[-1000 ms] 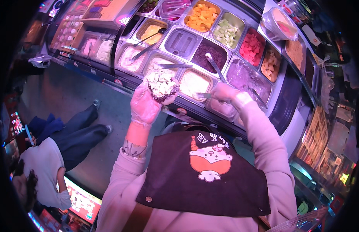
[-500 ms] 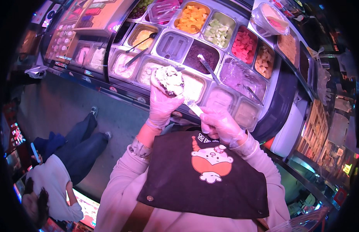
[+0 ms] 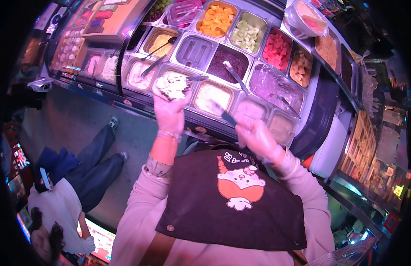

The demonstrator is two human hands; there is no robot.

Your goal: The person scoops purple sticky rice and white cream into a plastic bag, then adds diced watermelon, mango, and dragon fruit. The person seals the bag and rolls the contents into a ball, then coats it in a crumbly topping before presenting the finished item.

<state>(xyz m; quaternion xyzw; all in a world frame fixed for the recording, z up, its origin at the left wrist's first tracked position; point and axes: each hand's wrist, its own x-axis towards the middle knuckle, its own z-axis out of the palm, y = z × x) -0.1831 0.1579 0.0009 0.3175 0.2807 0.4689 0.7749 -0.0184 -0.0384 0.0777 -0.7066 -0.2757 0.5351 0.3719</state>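
My left hand (image 3: 169, 116), in a clear plastic glove, holds up a round dark food base topped with white cream (image 3: 172, 85) over the front row of trays. Its fingers are wrapped round the underside and partly hidden. My right hand (image 3: 258, 139), also gloved, is closed round the handle of a spatula (image 3: 229, 118). The blade points into the tray of white cream (image 3: 211, 98); its tip is blurred, so contact with the cream cannot be made out. To the right of that tray is a pale pinkish covered tray (image 3: 249, 111).
Behind stand trays of mango cubes (image 3: 217, 20), pale green cubes (image 3: 247, 35), red cubes (image 3: 276, 49) and dark purple filling (image 3: 227, 62). Spoon handles (image 3: 153, 65) stick out of several trays. A person with a phone (image 3: 46, 178) stands beyond the counter at left.
My left hand has moved left and slightly away from me with the cream-topped food. The spatula has come away from the food to the tray of white cream.
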